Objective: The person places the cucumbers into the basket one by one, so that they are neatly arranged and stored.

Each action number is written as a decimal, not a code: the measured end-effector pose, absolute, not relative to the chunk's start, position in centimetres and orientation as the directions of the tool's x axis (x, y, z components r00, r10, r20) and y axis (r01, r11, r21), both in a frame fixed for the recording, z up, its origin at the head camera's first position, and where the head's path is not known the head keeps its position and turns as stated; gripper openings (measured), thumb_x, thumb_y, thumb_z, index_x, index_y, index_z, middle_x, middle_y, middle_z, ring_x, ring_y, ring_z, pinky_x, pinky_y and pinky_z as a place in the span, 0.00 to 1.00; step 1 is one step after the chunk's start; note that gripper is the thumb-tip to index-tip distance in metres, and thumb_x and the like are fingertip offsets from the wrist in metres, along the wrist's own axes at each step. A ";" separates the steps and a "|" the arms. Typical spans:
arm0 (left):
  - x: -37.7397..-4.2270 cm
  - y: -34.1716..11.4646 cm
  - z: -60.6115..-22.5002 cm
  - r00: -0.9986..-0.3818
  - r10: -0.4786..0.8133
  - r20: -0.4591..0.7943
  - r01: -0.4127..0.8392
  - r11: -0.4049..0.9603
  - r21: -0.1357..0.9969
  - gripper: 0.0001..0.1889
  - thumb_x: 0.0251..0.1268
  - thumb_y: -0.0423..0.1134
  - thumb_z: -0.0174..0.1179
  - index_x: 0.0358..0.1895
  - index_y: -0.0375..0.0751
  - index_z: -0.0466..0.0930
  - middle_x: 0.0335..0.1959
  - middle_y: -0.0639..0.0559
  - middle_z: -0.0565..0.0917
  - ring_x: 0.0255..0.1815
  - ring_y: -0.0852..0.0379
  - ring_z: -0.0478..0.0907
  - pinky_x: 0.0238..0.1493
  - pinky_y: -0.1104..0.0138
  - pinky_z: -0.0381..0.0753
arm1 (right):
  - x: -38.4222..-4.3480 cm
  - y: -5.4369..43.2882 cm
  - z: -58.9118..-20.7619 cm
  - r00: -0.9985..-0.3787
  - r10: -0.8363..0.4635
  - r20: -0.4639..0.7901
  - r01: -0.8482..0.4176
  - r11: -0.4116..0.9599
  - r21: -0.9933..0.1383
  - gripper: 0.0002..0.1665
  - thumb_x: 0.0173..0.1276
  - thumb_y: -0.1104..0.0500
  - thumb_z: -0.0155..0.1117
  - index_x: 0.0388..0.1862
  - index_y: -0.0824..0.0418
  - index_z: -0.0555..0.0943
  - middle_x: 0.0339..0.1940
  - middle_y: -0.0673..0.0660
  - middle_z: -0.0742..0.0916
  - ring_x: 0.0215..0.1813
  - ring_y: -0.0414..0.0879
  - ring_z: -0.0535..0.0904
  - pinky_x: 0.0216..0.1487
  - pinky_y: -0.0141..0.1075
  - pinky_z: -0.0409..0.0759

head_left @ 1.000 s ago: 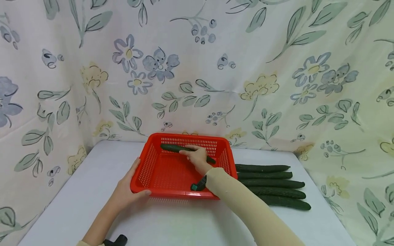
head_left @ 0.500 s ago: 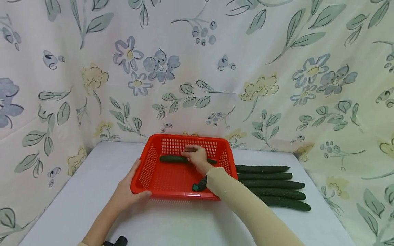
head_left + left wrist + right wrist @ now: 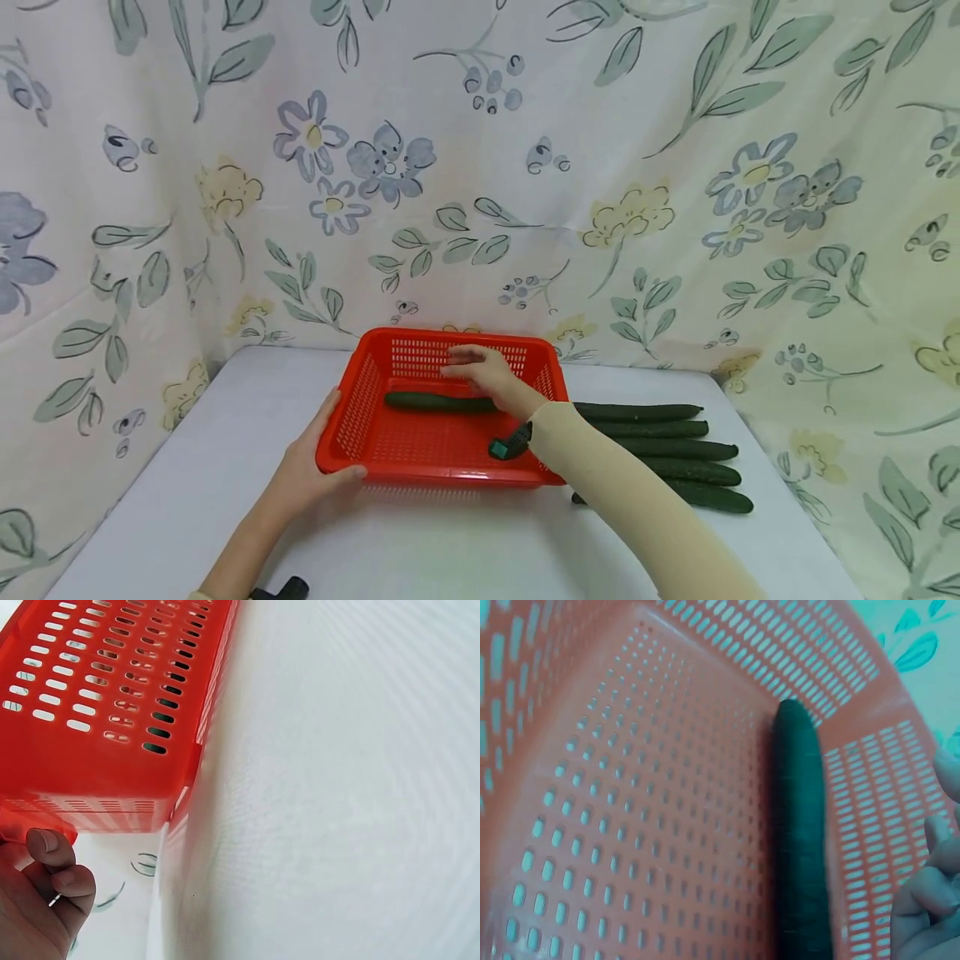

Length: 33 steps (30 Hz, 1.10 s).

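Observation:
A red plastic basket (image 3: 442, 475) with slotted walls stands on the white table. My left hand (image 3: 306, 462) grips its near left corner, thumb along the front rim and fingers at the left side; in the left wrist view the fingers (image 3: 64, 877) curl by the rim. One dark green cucumber (image 3: 431, 402) lies lengthwise on the basket floor, its right end hidden behind my right hand (image 3: 487, 372). That hand hovers over the cucumber, holding nothing, fingers loosely bent. In the right wrist view the cucumber (image 3: 801, 825) lies apart from the fingers.
Several more cucumbers (image 3: 686, 450) lie side by side on the table (image 3: 420, 550) to the right of the basket, partly covered by my right sleeve (image 3: 600, 475). A floral curtain (image 3: 465, 167) hangs behind the table and along its sides.
My right hand has let go of the cucumber, which has come down onto the basket floor. The hand has lifted off and shifted slightly right. The left hand keeps its place.

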State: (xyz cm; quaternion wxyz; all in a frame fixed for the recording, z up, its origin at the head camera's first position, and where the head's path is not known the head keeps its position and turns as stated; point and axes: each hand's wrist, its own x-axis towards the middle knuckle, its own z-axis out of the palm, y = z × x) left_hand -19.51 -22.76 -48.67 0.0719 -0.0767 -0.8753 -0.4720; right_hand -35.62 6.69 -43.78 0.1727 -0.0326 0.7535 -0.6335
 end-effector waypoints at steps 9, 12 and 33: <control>-19.4 -22.8 -48.6 -0.976 0.063 0.210 0.210 0.550 0.809 0.64 0.55 0.51 0.78 0.89 0.55 0.41 0.82 0.36 0.64 0.71 0.34 0.73 0.50 0.51 0.91 | -35.0 8.5 -41.3 -0.954 -0.251 -0.164 0.108 0.220 -0.969 0.28 0.66 0.46 0.79 0.65 0.47 0.86 0.60 0.49 0.85 0.62 0.53 0.74 0.67 0.55 0.76; -19.4 -22.8 -48.6 -0.976 0.064 0.208 0.209 0.548 0.810 0.64 0.55 0.52 0.78 0.89 0.56 0.41 0.82 0.36 0.64 0.71 0.35 0.73 0.49 0.51 0.91 | -34.9 9.2 -40.6 -0.961 -0.241 -0.138 0.089 0.201 -0.975 0.29 0.65 0.46 0.80 0.64 0.48 0.87 0.52 0.49 0.84 0.56 0.51 0.74 0.53 0.44 0.77; -19.5 -23.0 -49.0 -0.962 0.096 0.257 0.265 0.570 0.778 0.68 0.49 0.55 0.82 0.89 0.53 0.42 0.82 0.38 0.64 0.72 0.37 0.72 0.51 0.49 0.90 | -31.8 18.0 -37.7 -0.977 -0.209 0.034 -0.043 0.038 -0.998 0.25 0.74 0.58 0.72 0.67 0.56 0.82 0.42 0.45 0.82 0.21 0.39 0.57 0.25 0.31 0.59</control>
